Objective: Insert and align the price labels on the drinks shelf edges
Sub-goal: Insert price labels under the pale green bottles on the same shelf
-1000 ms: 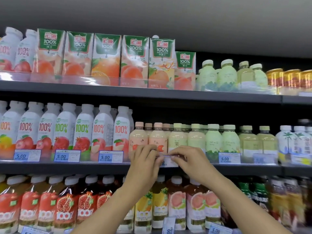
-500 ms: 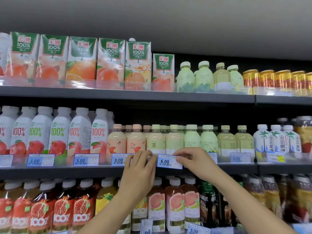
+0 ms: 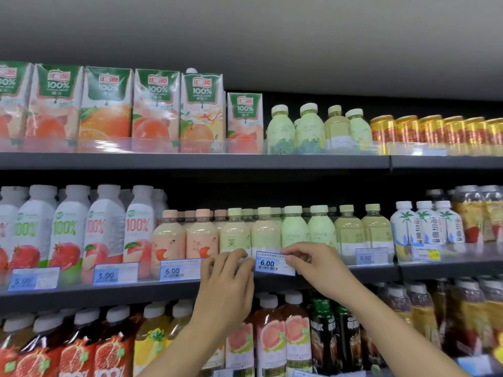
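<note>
A blue-and-white price label reading 6.00 [image 3: 273,263] sits at the clear front strip of the middle shelf edge [image 3: 152,293], in front of pale green bottles [image 3: 265,235]. My left hand [image 3: 227,289] pinches the label's left end. My right hand [image 3: 317,263] pinches its upper right corner with thumb and forefinger. More labels stand in the strip: another 6.00 label [image 3: 179,269], a 5.00 label [image 3: 115,273] to the left and a 5.00 label [image 3: 371,257] to the right.
Juice cartons [image 3: 155,110], green bottles and gold cans [image 3: 435,131] fill the top shelf. White 100% juice bottles [image 3: 103,229] and coconut drink bottles [image 3: 424,224] flank the middle shelf. Red and pink drink bottles [image 3: 272,338] stand on the shelf below my arms.
The view has shifted right and the shelves have slid left in frame. Both hands moved from covering the label to holding its ends, so its 6.00 face now shows.
</note>
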The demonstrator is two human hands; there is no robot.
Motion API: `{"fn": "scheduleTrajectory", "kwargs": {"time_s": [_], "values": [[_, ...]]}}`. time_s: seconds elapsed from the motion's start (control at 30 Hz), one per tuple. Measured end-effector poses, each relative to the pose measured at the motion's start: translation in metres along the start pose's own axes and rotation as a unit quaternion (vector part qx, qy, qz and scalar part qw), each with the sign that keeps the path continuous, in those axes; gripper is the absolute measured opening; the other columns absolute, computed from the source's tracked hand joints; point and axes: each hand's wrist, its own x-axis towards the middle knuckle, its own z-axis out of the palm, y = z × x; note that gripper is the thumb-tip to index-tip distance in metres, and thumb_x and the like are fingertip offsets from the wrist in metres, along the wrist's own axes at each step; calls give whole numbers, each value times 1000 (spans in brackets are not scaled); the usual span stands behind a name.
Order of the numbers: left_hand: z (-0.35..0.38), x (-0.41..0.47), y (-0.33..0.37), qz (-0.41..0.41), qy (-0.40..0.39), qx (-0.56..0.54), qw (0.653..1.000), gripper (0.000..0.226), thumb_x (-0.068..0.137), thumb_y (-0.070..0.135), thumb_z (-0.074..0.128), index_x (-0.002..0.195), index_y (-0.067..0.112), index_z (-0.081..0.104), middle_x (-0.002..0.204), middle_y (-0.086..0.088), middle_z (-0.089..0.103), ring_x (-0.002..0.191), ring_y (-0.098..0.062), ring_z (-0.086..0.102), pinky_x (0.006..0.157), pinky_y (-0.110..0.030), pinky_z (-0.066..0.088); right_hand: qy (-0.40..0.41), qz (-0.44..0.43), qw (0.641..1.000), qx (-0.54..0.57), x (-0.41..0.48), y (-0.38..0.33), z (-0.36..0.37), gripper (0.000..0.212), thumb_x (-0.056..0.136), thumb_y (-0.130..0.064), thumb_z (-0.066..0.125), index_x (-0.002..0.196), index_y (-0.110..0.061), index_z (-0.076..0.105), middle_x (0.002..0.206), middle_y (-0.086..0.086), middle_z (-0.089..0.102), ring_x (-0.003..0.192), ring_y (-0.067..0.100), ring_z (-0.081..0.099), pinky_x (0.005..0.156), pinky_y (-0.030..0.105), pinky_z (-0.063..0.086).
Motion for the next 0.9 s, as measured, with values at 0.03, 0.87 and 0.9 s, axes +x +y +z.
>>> {"fn": "scheduleTrajectory", "kwargs": {"time_s": [0.03,0.87,0.9], "values": [[5,3,10,2,1,-9,1000,28,97,31,45,117,23,61,126,2,55,115,-23,51,97,-43,34,12,7,1000,3,-4,7,-9,15,93,-29,62,102,-35,72,87,-13,70,81,1,61,66,10,46],[99,125,217,-66,-99,-39,992,29,88,46,68,115,35,64,159,-4,20,140,-35,16,113,-52,16,142,-44,989,22,-19,173,-199,16,94,-18,60,103,-26,71,94,-18,66,86,-10,54,69,2,40],[99,127,217,-67,-109,-40,991,26,89,46,67,112,36,64,161,-3,15,141,-35,11,114,-51,13,137,-48,989,21,-19,173,-199,16,95,-18,59,104,-26,70,95,-19,66,88,-11,54,69,1,40]]}}
